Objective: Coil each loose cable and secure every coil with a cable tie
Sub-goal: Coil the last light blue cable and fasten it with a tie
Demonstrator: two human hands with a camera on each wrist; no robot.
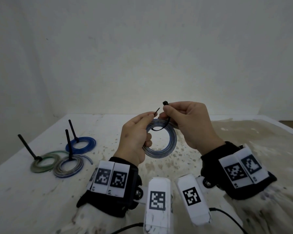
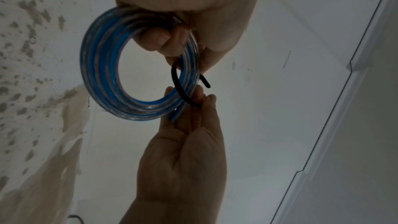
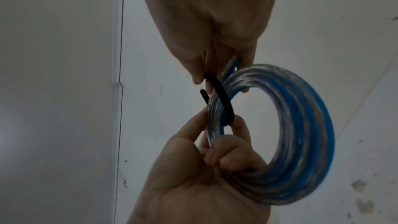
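The left hand [image 1: 134, 137] holds the blue-and-clear coil [image 1: 161, 138] in the air above the bench [image 1: 32, 191], its grip curled round the turns and pinching the tapered tip of the black cable tie [image 1: 164, 123]. The right hand [image 1: 191, 124] pinches the tie's head end. The tie passes through the coil. Best to steady the head, feed the tip squarely in, then pull snug. Three tied coils [image 1: 57, 157] lie left of the held coil.

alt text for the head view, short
Two hands hold a blue-and-clear cable coil above a stained white table: the left hand grips the coil and pinches the tip of a black cable tie, the right hand pinches its head end. Three tied coils lie at left.
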